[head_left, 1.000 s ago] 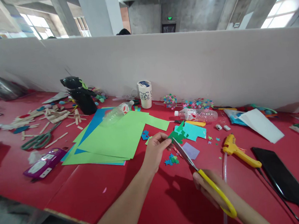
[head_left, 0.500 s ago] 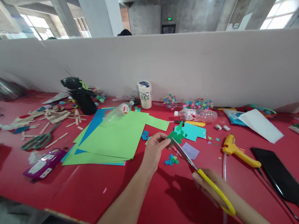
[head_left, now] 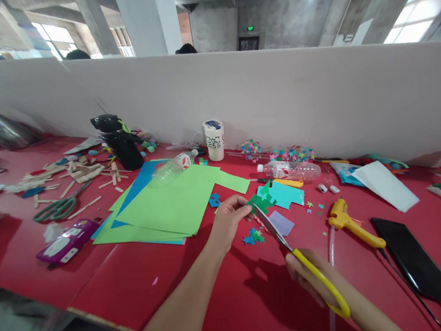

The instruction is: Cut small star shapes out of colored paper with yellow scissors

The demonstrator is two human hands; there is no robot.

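My left hand [head_left: 231,218] pinches a dark green paper piece [head_left: 261,200] with jagged, cut-out edges, holding it just above the table. In my right hand [head_left: 307,276] is a pair of yellow-handled scissors [head_left: 278,232]; the blade tips meet the lower edge of the green paper. Beneath and beside the blades lie a lilac paper square [head_left: 281,223] and a small heap of blue and green paper stars [head_left: 253,236]. Cut light-blue paper [head_left: 287,194] lies behind the green piece, and a blue paper scrap [head_left: 215,200] is left of it.
Green sheets [head_left: 169,201] with a plastic bottle [head_left: 176,167] on top lie left. A white cup [head_left: 214,140] and another bottle [head_left: 290,170] stand or lie behind. Right are a yellow glue gun [head_left: 355,223] and a black phone-like slab [head_left: 414,256]. Far left are green-handled scissors [head_left: 60,208] and a purple device [head_left: 69,243].
My hands, the green paper and the scissors stay almost in place. The scissor handles shift very slightly to the right. Behind the partition, a head at the left shows more.
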